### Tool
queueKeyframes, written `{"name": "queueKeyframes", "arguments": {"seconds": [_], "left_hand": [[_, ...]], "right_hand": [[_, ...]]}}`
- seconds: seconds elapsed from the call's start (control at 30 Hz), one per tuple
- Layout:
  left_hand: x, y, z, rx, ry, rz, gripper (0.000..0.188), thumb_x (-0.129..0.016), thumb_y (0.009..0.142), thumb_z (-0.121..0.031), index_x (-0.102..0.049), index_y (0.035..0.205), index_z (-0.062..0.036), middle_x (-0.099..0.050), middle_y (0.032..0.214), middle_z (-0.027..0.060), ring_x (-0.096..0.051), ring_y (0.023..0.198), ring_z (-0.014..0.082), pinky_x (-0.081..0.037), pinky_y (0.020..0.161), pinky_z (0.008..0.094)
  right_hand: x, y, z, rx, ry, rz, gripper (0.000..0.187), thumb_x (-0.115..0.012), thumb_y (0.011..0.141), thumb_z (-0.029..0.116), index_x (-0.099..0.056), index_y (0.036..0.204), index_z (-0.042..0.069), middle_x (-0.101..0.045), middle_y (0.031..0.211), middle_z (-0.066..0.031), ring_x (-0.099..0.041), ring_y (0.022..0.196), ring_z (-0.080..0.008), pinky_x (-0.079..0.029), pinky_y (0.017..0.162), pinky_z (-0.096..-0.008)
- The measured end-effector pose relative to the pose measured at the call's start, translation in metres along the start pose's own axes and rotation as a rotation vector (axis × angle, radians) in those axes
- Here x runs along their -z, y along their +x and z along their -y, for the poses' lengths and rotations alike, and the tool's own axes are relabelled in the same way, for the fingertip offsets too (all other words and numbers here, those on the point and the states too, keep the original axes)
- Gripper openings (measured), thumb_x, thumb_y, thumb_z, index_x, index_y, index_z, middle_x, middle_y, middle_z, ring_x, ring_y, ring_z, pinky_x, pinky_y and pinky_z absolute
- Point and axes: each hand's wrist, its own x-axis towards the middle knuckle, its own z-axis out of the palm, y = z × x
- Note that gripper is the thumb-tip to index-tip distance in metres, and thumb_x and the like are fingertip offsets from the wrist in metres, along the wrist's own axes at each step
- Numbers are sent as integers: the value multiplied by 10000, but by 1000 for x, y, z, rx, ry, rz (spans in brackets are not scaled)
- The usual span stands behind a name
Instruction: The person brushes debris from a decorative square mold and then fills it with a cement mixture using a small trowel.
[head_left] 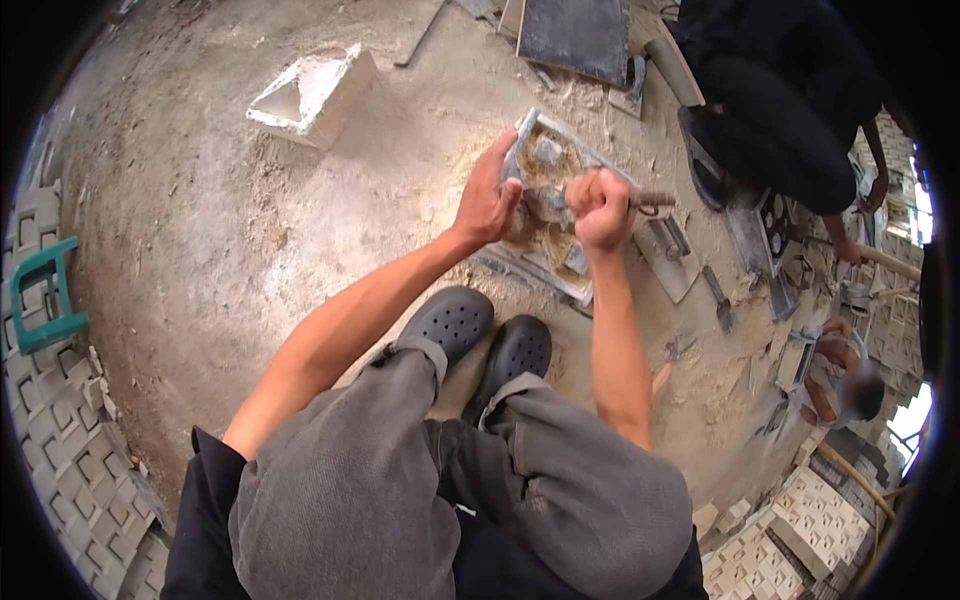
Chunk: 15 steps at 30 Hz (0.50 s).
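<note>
Between my feet and the far scraps, a rectangular grey mould lies tilted on the ground, with pale sandy material and raised blocks inside. My left hand rests along its left edge, fingers stretched out and thumb apart. Over the mould's middle, my right hand is closed in a fist round a trowel-like hand tool. The tool's handle sticks out to the right of the fist. Its greyish, dusty head lies left of the fist, over the sandy fill; its exact shape is partly hidden.
A white box-shaped block lies far left. A dark board stands beyond the mould. To the right are a flat plate, a scraper-like tool and a crouching person in black. Farther right sits another person. Patterned blocks line the left.
</note>
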Motion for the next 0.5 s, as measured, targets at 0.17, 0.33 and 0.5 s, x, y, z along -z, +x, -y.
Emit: {"name": "queueKeyframes", "arguments": {"seconds": [0.17, 0.33, 0.5], "left_hand": [[3, -2, 1, 9, 6, 19, 848, -293, 1029, -654, -376, 1494, 50, -427, 1511, 298, -416, 1407, 450, -311, 1174, 477], [-3, -4, -3, 0, -9, 28, 844, -301, 1028, -651, -383, 1490, 50, -428, 1511, 295, -415, 1410, 444, -304, 1178, 468], [-2, -3, 3, -13, -16, 0, 827, -300, 1036, -637, -391, 1486, 50, -435, 1506, 293, -419, 1406, 443, -308, 1174, 467]], "right_hand": [[-20, 7, 44, 133, 92, 131, 368, -445, 891, 114, -289, 563, 49, -345, 503, -59, -258, 440, -124, -231, 434, -316], [-8, -4, 21, 118, -482, 261, 390, -465, 891, 180, -326, 557, 33, -373, 508, -42, -306, 453, -127, -247, 462, -326], [-13, 4, 12, 15, -244, 238, 417, -490, 888, 193, -369, 540, -3, -394, 497, -44, -342, 435, -112, -253, 434, -313]]}}
